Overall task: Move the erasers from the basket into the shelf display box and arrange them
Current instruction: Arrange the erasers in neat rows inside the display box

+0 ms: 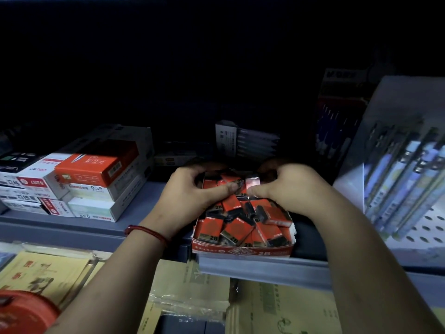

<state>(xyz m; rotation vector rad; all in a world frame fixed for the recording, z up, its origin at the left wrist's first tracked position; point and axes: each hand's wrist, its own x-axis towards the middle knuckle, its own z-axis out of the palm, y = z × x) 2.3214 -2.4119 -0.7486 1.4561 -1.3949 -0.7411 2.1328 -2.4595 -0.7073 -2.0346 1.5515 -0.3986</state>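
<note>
Gripping erasers (243,227) with left hand (192,191), pinching one with right hand (286,186) at display box's (240,249) twelve o'clock end; best laid flat, snug.

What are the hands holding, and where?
The right hand pinches one eraser, thumb on its near edge, over the display box. The left hand curls over other erasers; its hold cannot be told.

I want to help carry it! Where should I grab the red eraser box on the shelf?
Probably grip the display box by both side walls, coming from the front. Its low front wall sits at the shelf edge, and its open top is heaped with loose erasers, so a top grip finds nothing firm.
</note>
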